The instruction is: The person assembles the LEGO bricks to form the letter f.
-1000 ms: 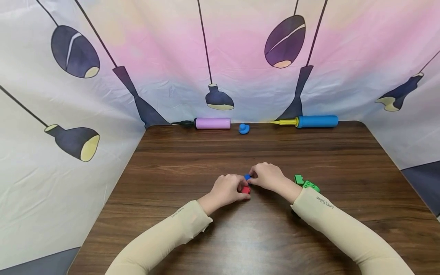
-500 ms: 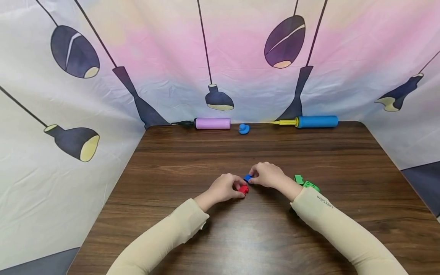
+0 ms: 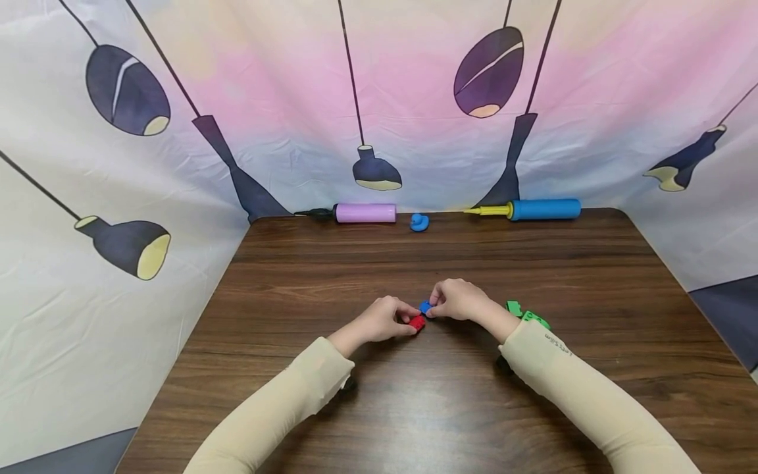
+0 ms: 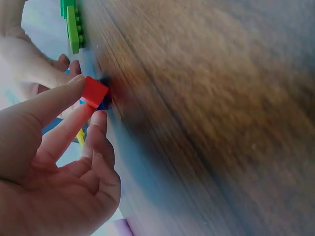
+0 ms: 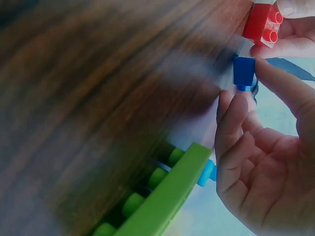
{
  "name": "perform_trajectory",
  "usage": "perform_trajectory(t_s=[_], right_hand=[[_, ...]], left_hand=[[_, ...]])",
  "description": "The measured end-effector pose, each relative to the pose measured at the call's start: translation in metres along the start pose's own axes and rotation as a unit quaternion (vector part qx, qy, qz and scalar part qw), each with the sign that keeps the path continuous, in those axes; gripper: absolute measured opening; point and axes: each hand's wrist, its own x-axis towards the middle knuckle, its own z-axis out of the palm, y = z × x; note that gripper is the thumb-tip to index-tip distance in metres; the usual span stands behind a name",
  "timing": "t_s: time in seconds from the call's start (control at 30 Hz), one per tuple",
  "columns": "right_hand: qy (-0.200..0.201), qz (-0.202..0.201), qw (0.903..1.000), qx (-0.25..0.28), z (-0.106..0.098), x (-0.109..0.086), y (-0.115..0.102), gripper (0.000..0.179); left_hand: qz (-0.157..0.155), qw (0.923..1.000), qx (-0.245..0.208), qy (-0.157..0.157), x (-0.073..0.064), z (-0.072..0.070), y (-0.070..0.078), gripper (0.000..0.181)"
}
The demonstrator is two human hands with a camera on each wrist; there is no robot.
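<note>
Head view: now pinching red studded brick [image 3: 417,322] in left hand [image 3: 379,321], turned and closer to blue brick [image 3: 426,308], just on its near side, right hand [image 3: 460,299] pinching the latter, likely aligning, apparently unjoined.

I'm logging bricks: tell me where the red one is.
In the head view, the red toy brick is slightly right of centre, pinched by the left hand, just below and left of the blue brick.

Left hand [image 4: 64,177] pinches red block [image 4: 94,92]; blue block [image 4: 102,106], partly hidden, behind it. Right hand [image 4: 32,64] opposite, green blocks [image 4: 73,30] near it.
</note>
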Motion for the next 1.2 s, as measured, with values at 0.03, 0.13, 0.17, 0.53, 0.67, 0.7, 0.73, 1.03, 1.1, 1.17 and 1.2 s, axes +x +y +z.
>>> perform_trajectory(t_s=[0.03,0.13,0.17,0.53,0.67,0.7,0.73,1.03,1.1,1.17,1.2], right_hand=[[-0.001,-0.001,1.0000,0.006,0.000,0.000,0.000,0.022],[-0.011,-0.005,0.9996,0.026,-0.001,0.002,0.002,0.024],[-0.015,-0.005,0.9994,0.032,-0.001,0.002,0.003,0.024],[-0.076,-0.016,0.9850,0.154,-0.005,0.006,0.015,0.028],[-0.068,-0.014,0.9861,0.151,-0.006,0.006,0.016,0.026],[-0.063,-0.013,0.9873,0.145,-0.006,0.006,0.016,0.026],[-0.057,-0.010,0.9884,0.140,-0.006,0.006,0.016,0.026],[-0.023,-0.017,0.9952,0.093,0.000,0.008,0.016,0.020],[-0.025,-0.022,0.9955,0.089,0.001,0.009,0.016,0.021],[-0.026,-0.029,0.9954,0.088,0.001,0.009,0.018,0.024],[-0.027,-0.033,0.9953,0.087,0.001,0.009,0.018,0.026]], left_hand=[[0.000,1.0000,-0.003,-0.003,0.000,-0.001,0.000,0.029],[-0.005,0.9998,-0.016,-0.015,0.000,-0.004,-0.001,0.029],[-0.007,0.9996,-0.018,-0.018,0.000,-0.005,-0.002,0.029],[0.000,0.9996,-0.021,-0.017,0.002,-0.008,-0.011,0.022],[-0.004,0.9996,-0.027,-0.003,0.003,-0.010,-0.011,0.021],[-0.008,0.9995,-0.030,-0.001,0.003,-0.011,-0.011,0.022],[-0.010,0.9994,-0.034,0.002,0.003,-0.011,-0.011,0.023],[-0.054,0.9978,-0.029,0.027,0.004,-0.008,-0.013,0.025],[-0.062,0.9973,-0.025,0.031,0.004,-0.007,-0.013,0.025],[-0.068,0.9969,-0.024,0.033,0.005,-0.006,-0.013,0.024],[-0.069,0.9968,-0.024,0.035,0.006,-0.006,-0.013,0.023]])
